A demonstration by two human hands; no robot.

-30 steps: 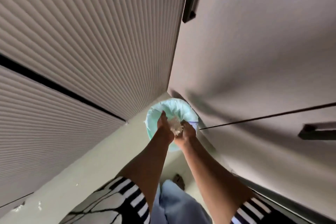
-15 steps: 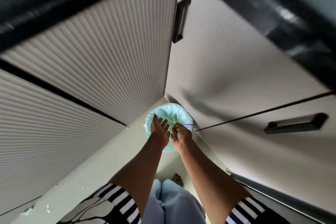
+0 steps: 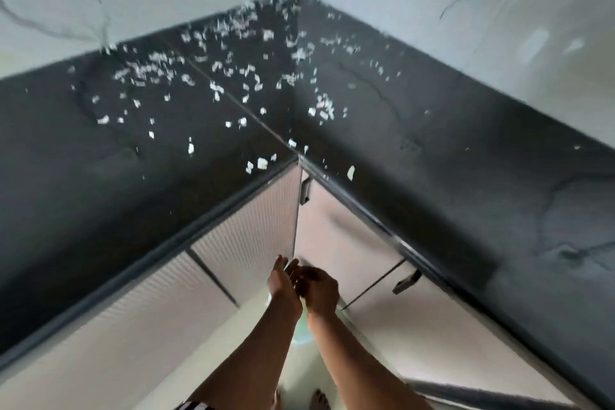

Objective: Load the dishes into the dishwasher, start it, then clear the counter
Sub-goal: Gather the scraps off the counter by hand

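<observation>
Open, straight-fingered left hand (image 3: 283, 288) meets right hand (image 3: 320, 289), whose grip I cannot tell; white scraps (image 3: 262, 163) litter the dark surface (image 3: 432, 176)

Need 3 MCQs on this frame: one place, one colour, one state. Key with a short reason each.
1. The left hand and right hand are: A) in a sink B) below the counter edge, before the cabinets C) on a shelf
2. The scraps are: A) white B) red C) black
3. The counter is: A) stacked with dishes B) covered by cloth C) strewn with scraps
1 B: both show against the cabinet fronts. 2 A: pale on the dark top. 3 C: bits scattered toward the corner.
</observation>
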